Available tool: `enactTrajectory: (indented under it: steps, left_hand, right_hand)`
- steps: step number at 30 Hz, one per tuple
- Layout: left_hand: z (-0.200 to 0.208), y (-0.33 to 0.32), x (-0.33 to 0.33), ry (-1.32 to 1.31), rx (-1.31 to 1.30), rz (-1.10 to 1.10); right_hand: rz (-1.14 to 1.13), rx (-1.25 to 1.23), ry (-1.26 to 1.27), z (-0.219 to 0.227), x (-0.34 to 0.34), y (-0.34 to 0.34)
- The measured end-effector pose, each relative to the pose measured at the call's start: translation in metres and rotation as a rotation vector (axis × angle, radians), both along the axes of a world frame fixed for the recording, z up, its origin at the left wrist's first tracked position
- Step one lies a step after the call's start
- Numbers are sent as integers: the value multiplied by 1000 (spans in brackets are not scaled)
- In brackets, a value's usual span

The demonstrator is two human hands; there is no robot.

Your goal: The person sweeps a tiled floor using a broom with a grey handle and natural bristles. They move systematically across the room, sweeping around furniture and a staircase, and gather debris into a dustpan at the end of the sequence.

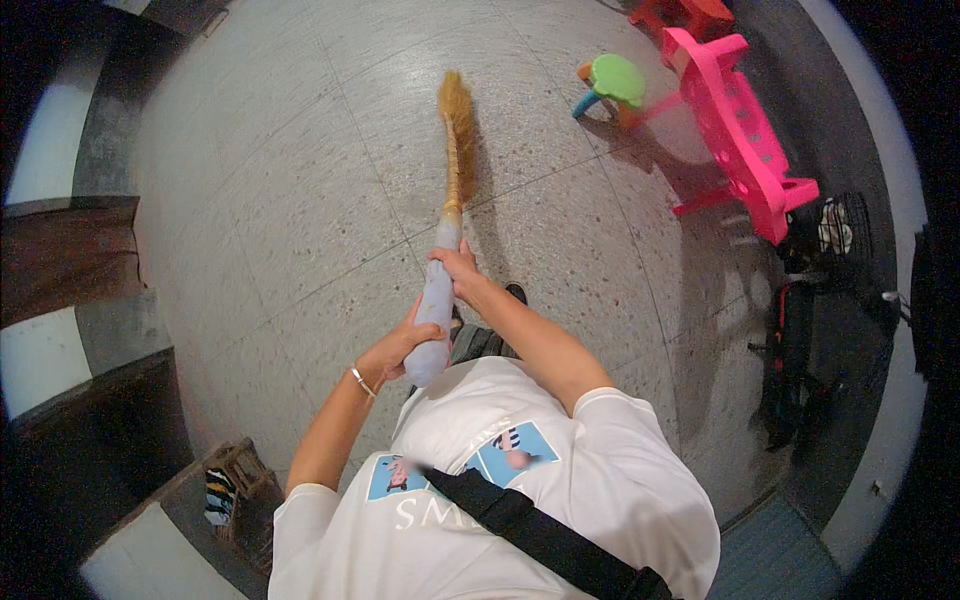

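A broom point(455, 150) with yellow-brown bristles and a thick pale grey-lilac handle points away from me, its bristles over the tiled floor. My left hand point(405, 340) wraps round the handle close to its near end. Farther up, my right hand point(457, 270) grips the same handle a little below the bristle binding. Whether the bristle tips touch the floor I cannot tell for sure.
Speckled floor tiles point(300, 200) spread around me. At the far right stand a small stool point(617, 80) with a green seat and a pink plastic table or chair point(740, 140). Dark items line the right wall. A wooden rack point(240, 490) is at the lower left.
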State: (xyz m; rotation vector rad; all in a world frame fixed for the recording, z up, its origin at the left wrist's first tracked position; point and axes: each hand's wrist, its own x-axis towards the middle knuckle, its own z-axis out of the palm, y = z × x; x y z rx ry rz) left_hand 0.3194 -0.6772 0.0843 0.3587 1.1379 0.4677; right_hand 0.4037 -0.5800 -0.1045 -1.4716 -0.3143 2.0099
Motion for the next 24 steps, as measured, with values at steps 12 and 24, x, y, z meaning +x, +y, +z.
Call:
enactTrajectory:
  steps: [12, 24]
  left_hand:
    - [-19, 19, -80, -273, -84, -173]
    - [13, 27, -190, 117, -4, -18]
  right_hand:
    - [-177, -321, -146, -16, 1, -8]
    - [114, -123, 58, -10, -188, 32]
